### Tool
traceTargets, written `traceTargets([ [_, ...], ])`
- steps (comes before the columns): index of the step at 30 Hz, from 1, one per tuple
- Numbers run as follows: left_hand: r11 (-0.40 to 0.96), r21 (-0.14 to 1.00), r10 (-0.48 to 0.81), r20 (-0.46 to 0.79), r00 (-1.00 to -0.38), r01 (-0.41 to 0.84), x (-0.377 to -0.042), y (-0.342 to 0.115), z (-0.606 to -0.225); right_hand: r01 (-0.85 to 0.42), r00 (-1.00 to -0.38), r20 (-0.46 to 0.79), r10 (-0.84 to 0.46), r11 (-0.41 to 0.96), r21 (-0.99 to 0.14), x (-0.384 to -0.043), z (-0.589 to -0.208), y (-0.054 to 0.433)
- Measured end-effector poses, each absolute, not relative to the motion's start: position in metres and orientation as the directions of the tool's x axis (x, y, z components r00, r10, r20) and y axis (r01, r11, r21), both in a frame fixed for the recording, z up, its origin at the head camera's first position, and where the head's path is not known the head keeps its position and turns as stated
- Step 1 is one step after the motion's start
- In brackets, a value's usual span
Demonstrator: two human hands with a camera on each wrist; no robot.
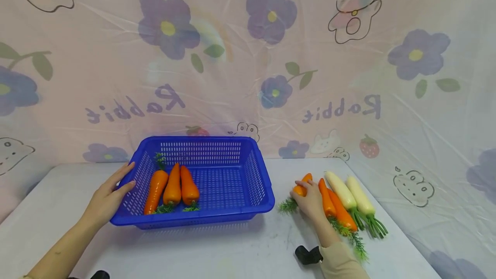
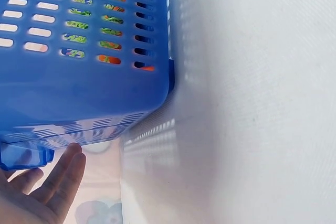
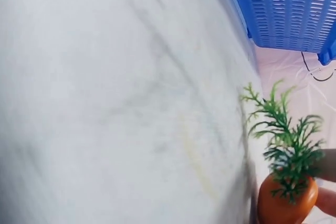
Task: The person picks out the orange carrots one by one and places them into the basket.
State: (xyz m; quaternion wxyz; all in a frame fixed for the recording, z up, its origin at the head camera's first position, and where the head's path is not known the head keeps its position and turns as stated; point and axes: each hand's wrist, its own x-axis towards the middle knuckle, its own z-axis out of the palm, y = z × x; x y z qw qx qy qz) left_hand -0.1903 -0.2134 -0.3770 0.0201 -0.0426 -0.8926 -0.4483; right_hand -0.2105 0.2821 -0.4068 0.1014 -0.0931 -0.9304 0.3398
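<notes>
My left hand [image 1: 106, 199] is at the left rim of a blue plastic basket [image 1: 257, 171], its fingers fairly straight; in the left wrist view, fingers [image 2: 65, 182] touch the basket's outer side below the rim. Inside the basket's left half lie three orange carrots, one of them a carrot [image 1: 156, 188] by the left wall. To the right of the basket, my right hand [image 1: 310, 201] grips another carrot [image 1: 300, 190] at the table. That carrot's leafy green top [image 3: 289, 145] points toward the basket in the right wrist view. Its lower end is partly hidden by my hand.
Just right of my right hand lie two more carrots, including a carrot [image 1: 342, 212], with green leaves. Beside them are two white radishes, one a radish [image 1: 360, 195] near the table's right edge. A patterned cloth [image 1: 232, 76] hangs behind the white table [image 1: 217, 249].
</notes>
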Motion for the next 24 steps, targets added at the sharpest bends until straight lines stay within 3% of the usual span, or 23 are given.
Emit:
traceTargets([
  [10, 0.599, 0.793, 0.065, 0.086, -0.994, 0.108, -0.190, -0.213, -0.377, 0.056, -0.955, 0.136, 0.263, 0.613, -0.788, -0.209, -0.395, 0.279],
  [24, 0.599, 0.793, 0.066, 0.090, -0.994, 0.112, -0.190, -0.213, -0.378, -0.146, -0.939, 0.266, 0.219, 0.447, -0.883, -0.219, -0.334, 0.256],
])
